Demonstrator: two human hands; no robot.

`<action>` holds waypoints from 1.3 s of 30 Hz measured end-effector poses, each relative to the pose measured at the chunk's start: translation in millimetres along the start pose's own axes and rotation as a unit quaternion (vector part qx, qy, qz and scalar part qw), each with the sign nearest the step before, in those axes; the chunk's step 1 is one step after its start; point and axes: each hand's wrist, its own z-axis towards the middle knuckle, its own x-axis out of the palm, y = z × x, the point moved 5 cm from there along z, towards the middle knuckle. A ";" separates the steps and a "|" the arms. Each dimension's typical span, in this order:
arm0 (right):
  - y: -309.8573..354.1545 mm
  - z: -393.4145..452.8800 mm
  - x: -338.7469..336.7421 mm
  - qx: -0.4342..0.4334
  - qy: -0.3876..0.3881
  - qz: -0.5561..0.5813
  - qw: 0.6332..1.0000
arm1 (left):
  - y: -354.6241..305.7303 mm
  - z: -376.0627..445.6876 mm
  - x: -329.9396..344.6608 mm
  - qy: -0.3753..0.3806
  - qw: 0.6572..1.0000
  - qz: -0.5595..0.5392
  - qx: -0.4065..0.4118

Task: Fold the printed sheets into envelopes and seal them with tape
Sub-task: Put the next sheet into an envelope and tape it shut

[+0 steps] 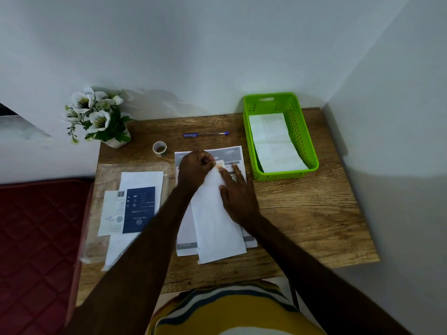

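A folded white sheet lies lengthwise on a stack of printed sheets in the middle of the wooden table. My right hand presses flat on the folded sheet's right side, fingers spread. My left hand is curled at the sheet's far end, its fingertips pinching a small piece of tape against the paper. A roll of tape stands apart, up and to the left of the stack.
A green basket at the back right holds a folded sheet. A blue pen lies behind the stack. More papers and a dark leaflet lie at left, a flower pot in the back-left corner.
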 end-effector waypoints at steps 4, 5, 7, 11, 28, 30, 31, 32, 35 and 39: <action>3.0 -1.3 1.1 -0.005 0.003 -0.015 1.000 | -10.6 -13.2 2.9 -0.036 0.997 0.053 0.038; 3.4 -1.5 1.2 -0.007 0.002 -0.016 1.000 | -14.5 -17.8 3.7 -0.051 0.993 0.089 0.062; 4.3 -1.8 1.5 -0.018 -0.001 -0.026 1.000 | -19.8 -28.0 5.2 -0.079 0.976 0.174 0.105; 4.6 -3.4 3.7 -0.030 -0.014 -0.041 0.999 | -17.4 -48.2 5.7 -0.116 0.939 0.286 0.152; 7.1 -5.2 18.5 -0.038 0.020 -0.084 0.996 | 5.0 -73.8 -4.2 -0.072 0.943 0.296 0.137; 7.0 -5.5 18.2 -0.036 0.009 -0.080 0.996 | 7.3 -72.5 -5.2 -0.067 0.941 0.304 0.133; 6.9 -5.3 18.3 -0.034 0.005 -0.074 0.997 | 7.8 -73.3 -4.9 -0.068 0.941 0.305 0.130; 6.9 -6.0 18.6 -0.032 0.000 -0.071 0.997 | 8.1 -76.1 -3.7 -0.072 0.941 0.306 0.129; 7.3 -7.2 17.9 -0.035 -0.017 -0.067 0.997 | 5.5 -82.0 0.4 -0.089 0.940 0.303 0.131; 5.0 -7.7 18.3 -0.027 -0.005 -0.058 0.998 | 2.2 -75.9 -6.2 -0.082 0.953 0.272 0.103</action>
